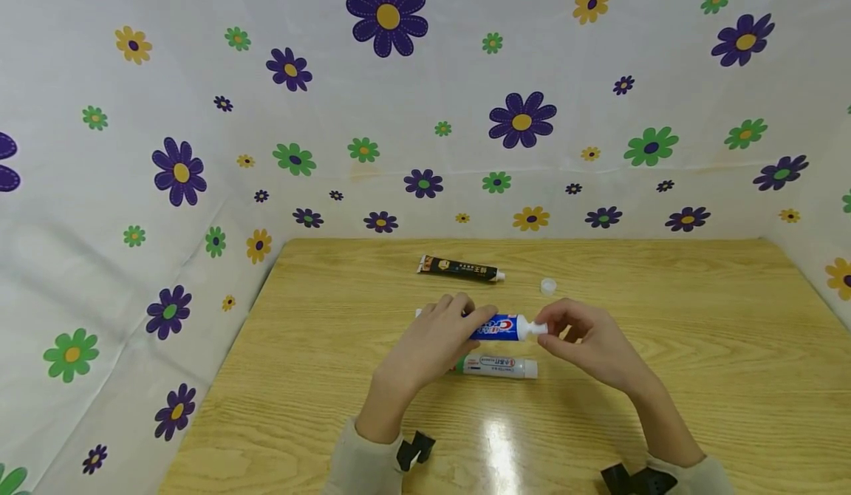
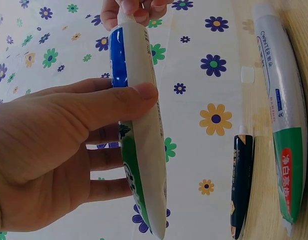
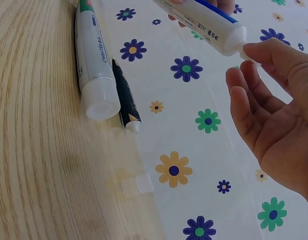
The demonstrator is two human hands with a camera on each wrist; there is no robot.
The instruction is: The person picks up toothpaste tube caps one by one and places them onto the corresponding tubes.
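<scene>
My left hand (image 1: 425, 347) grips a blue, white and green toothpaste tube (image 1: 507, 326) by its body, thumb on the white side in the left wrist view. The tube is held lengthwise, its white neck to the right. At that neck, my right hand (image 1: 595, 343) pinches the small white tip (image 1: 538, 329) between thumb and forefinger; the other fingers curve loosely. Whether the tip is a cap or a bare nozzle is mostly hidden by the fingertips. Just nearer me lies a silver-white and green toothpaste tube (image 1: 500, 366) with a wide white cap, partly behind the left hand.
Farther back on the wooden table (image 1: 319, 377) lies a black toothpaste tube (image 1: 460, 268) with a narrow white end. A loose white cap (image 1: 548, 286) rests to its right. A flower-printed cloth (image 1: 459, 96) stands behind the table and along its sides.
</scene>
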